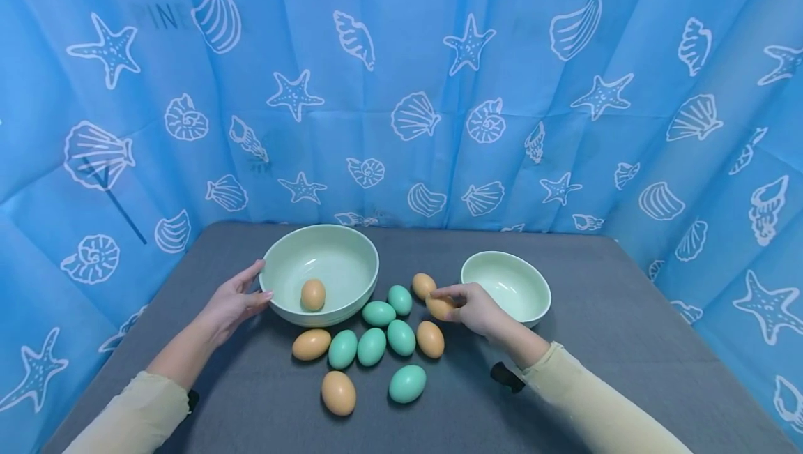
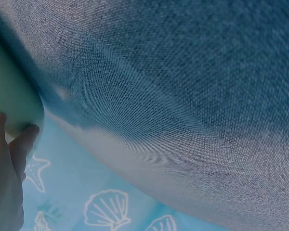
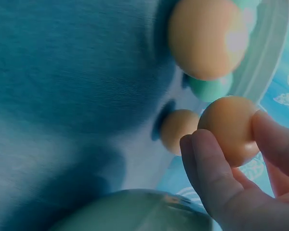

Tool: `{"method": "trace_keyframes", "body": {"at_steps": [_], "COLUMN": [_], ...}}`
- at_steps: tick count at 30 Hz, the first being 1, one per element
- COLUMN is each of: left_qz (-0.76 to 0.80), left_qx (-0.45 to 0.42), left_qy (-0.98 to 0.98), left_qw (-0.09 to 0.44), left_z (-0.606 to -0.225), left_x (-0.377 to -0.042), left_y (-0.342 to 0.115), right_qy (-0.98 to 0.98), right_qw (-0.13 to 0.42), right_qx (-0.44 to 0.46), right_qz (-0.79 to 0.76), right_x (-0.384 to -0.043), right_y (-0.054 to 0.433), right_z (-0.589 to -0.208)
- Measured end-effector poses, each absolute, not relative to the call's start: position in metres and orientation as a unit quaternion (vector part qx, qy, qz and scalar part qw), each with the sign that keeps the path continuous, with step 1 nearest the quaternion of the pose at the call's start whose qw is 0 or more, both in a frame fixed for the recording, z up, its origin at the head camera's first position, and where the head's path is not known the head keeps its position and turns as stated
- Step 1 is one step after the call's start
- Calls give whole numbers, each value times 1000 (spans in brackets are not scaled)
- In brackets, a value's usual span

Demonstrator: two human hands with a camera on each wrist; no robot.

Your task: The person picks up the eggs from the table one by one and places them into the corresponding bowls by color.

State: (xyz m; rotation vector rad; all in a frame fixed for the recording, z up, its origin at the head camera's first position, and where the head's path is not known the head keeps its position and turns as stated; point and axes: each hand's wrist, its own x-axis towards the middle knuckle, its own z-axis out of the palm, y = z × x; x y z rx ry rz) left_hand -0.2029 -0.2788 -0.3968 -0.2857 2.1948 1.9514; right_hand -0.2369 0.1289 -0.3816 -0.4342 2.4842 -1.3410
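Note:
My left hand (image 1: 233, 304) holds the large pale green bowl (image 1: 341, 259) at its left side, thumb near the front of the rim and fingers farther back. One brown egg (image 1: 313, 295) lies inside that bowl. In the right wrist view my right hand (image 3: 236, 192) pinches another brown egg (image 3: 230, 129) between thumb and fingertips. The head view has this hand just left of the small pale green bowl (image 1: 505, 280), over the egg group. Close to it lie a brown egg (image 1: 423, 284) behind and a brown egg (image 1: 430, 339) in front.
Several green eggs (image 1: 371, 346) lie between the bowls. A brown egg (image 1: 311, 344) sits before the large bowl; another brown egg (image 1: 339, 392) and a green egg (image 1: 408, 383) lie nearer the front. A blue shell-patterned curtain (image 1: 401, 91) hangs behind the grey table (image 1: 251, 398).

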Motion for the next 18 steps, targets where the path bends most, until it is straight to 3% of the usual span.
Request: {"method": "trace_keyframes", "body": {"at_steps": [18], "left_qz": [659], "left_qx": [-101], "left_qy": [740], "left_qw": [90], "left_z": [-396], "left_x": [-204], "left_y": [-278], "right_qy": [831], "right_qw": [164], "right_qx": [-146], "right_qz": [-512], "right_x": [-246], "right_y": [111], "right_z": [-357]}}
